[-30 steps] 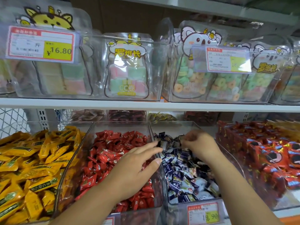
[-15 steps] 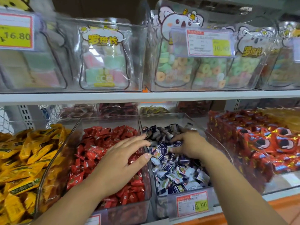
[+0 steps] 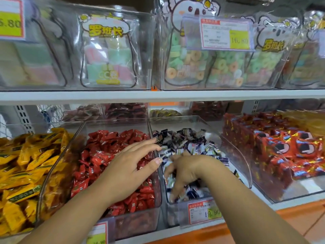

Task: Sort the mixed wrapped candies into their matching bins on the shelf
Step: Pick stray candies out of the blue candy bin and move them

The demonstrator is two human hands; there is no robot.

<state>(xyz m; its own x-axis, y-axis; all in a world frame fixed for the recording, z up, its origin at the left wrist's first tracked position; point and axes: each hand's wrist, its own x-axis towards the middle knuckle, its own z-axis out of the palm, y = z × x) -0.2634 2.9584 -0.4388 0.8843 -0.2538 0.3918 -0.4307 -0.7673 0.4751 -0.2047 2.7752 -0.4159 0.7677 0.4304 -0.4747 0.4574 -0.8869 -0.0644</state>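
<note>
Faced a row of clear bins. Spread the left hand [image 3: 130, 171] open above the red wrapped candies [image 3: 105, 155] in the red-candy bin [image 3: 137, 224], fingers straight and apart, fingertips reaching the wall shared with the next bin to the right. Could not tell whether the palm touched the wrappers. Had the right hand [image 3: 186, 171] down in the blue-and-white wrapped candies [image 3: 193, 143] of the blue-and-white bin [image 3: 233, 152], toward its near end, fingers bent downward among the wrappers. Could not tell, through blur, whether those fingers were clamped on a candy or merely dipped among them.

Found yellow wrapped candies [image 3: 29, 164] heaped in the bin at far left, and red cartoon-face packets [image 3: 281, 152] stacked in the bin at right. Read 19.90 on the near price tag [image 3: 204, 211], fixed to the near face of the blue-and-white bin. Saw, above the upper shelf board [image 3: 158, 95], more clear bins with bags of pastel ring sweets [image 3: 193, 64] and an upper price tag [image 3: 226, 35] marked 16.80.
</note>
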